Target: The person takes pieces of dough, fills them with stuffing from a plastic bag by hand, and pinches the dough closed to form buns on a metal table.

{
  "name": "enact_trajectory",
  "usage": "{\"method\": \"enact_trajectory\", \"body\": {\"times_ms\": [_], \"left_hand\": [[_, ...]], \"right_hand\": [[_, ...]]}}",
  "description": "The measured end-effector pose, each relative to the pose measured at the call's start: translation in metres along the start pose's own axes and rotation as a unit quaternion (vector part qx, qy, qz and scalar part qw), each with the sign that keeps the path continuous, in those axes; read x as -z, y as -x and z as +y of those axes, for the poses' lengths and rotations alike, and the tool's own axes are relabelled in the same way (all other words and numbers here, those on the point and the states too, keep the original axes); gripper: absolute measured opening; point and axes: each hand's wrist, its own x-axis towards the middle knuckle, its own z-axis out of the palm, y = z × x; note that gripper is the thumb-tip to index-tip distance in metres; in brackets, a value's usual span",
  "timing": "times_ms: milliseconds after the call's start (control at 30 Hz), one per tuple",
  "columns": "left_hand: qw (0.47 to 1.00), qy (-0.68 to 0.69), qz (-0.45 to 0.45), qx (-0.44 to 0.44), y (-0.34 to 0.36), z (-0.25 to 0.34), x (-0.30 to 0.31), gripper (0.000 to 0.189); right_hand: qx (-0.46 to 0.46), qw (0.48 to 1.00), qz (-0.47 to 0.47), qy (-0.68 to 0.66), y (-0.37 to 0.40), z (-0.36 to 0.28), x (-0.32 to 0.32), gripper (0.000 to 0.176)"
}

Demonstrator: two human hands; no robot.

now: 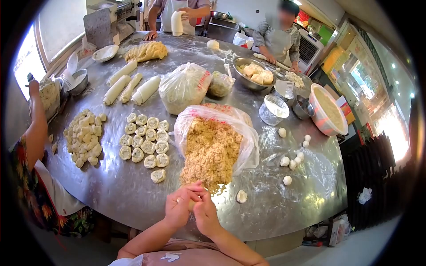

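Left hand (177,208) and right hand (205,213) cupping dough (191,205) between them, filling bag (212,148) lying just beyond, its red print unreadable.

Your left hand (177,205) and right hand (205,209) meet above the near edge of the steel tabletop (128,195), fingers closed together around a pale piece of dough (191,205). Just beyond them lies an open plastic bag (248,142) of crumbly filling (211,150). Rows of shaped dumplings (144,137) lie to its left, and small dough balls (290,162) to its right.
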Motion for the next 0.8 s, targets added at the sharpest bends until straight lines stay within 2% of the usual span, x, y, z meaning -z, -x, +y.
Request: {"method": "enact_trajectory", "body": {"times_ms": [67, 133, 167, 200, 267, 300, 367, 433, 533, 567, 633, 733, 767, 800], "left_hand": [[0.999, -0.006, 0.030, -0.026, 0.000, -0.001, 0.000, 0.045], [0.998, -0.013, 0.032, -0.060, -0.002, 0.003, -0.002, 0.039], [0.994, 0.076, 0.075, -0.036, -0.003, 0.008, -0.010, 0.039], [0.979, 0.164, 0.118, -0.011, -0.004, 0.015, -0.023, 0.039], [0.985, 0.151, 0.079, 0.034, -0.002, 0.024, -0.021, 0.040], [0.997, 0.051, -0.004, 0.054, 0.001, 0.027, -0.008, 0.040], [0.992, -0.058, -0.097, -0.057, -0.002, 0.016, 0.001, 0.040], [0.997, -0.005, -0.080, -0.023, 0.000, -0.001, 0.010, 0.042], [0.999, 0.015, -0.041, -0.006, 0.000, 0.000, 0.009, 0.043], [1.000, 0.012, -0.027, -0.008, -0.003, 0.005, 0.005, 0.042], [0.980, 0.144, 0.134, 0.011, -0.007, 0.021, -0.027, 0.040], [0.992, 0.065, 0.106, -0.011, -0.005, 0.019, -0.027, 0.039], [1.000, 0.012, 0.006, -0.009, -0.002, 0.020, -0.013, 0.039], [0.995, -0.040, -0.092, -0.007, 0.000, 0.020, -0.002, 0.039]], "right_hand": [[-0.054, 0.998, -0.026, 0.015, 0.004, -0.005, -0.003, 0.053], [-0.037, 0.999, 0.005, 0.030, 0.002, -0.005, -0.005, 0.058], [-0.028, 0.999, 0.020, 0.038, 0.001, -0.004, -0.005, 0.060], [-0.057, 0.998, 0.002, 0.009, 0.003, -0.001, -0.002, 0.057], [-0.112, 0.992, -0.033, -0.049, 0.006, 0.007, 0.008, 0.052], [-0.124, 0.990, -0.039, -0.049, 0.005, 0.004, 0.006, 0.060], [-0.093, 0.990, -0.088, -0.060, 0.006, 0.008, 0.011, 0.060], [-0.053, 0.992, -0.103, -0.046, 0.006, 0.014, 0.009, 0.060], [0.014, 0.995, 0.042, 0.095, -0.001, -0.010, -0.012, 0.075], [-0.021, 0.997, 0.031, 0.074, 0.000, -0.010, -0.010, 0.070], [-0.091, 0.995, 0.008, 0.033, 0.004, -0.010, 0.003, 0.060], [-0.144, 0.985, -0.092, -0.039, 0.005, -0.006, 0.018, 0.059], [-0.142, 0.983, -0.108, -0.049, 0.005, -0.004, 0.015, 0.059], [-0.091, 0.991, -0.095, -0.037, 0.005, -0.001, 0.013, 0.059]]}}
